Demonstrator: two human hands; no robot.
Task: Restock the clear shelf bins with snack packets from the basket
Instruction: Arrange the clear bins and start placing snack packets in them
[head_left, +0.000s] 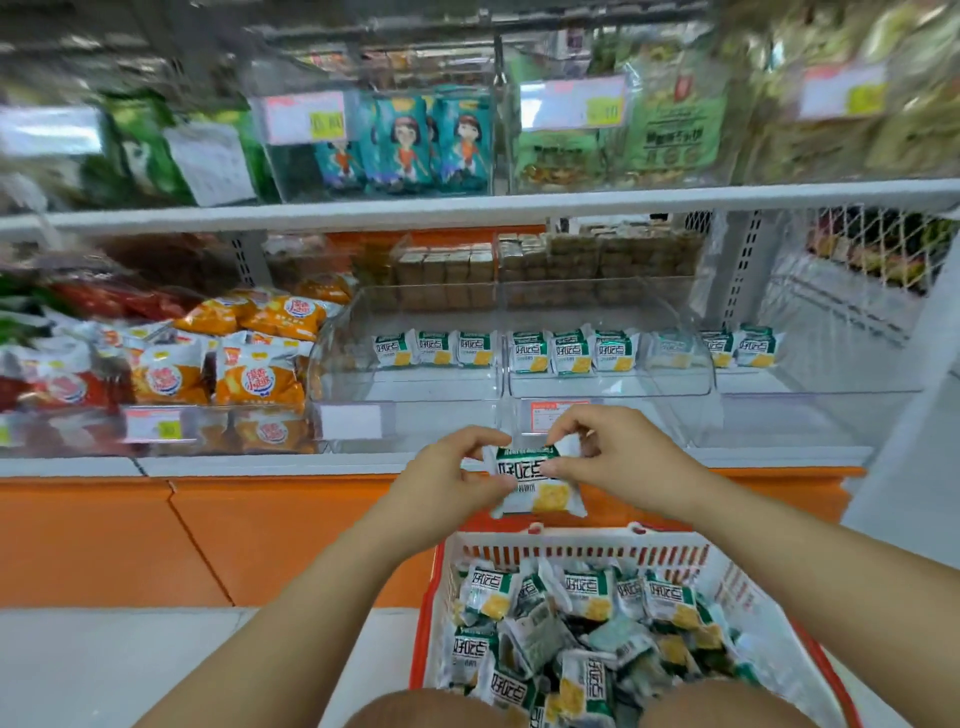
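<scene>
- A white shelf (467, 205) is seen ahead, with orange packets (260, 369) piled at the left of the level below it.
- Clear bins (608, 387) are set on that lower level, and a row of green-and-white packets (571, 351) is stood along their back.
- A red-and-white basket (571, 540) is placed below the hands and filled with a heap of packets (587, 623).
- One snack packet (537, 483) is held upright above the basket's far rim, in front of the bins.
- It is pinched at its left edge by the left hand (441, 478) and at its upper right by the right hand (618, 457).
</scene>
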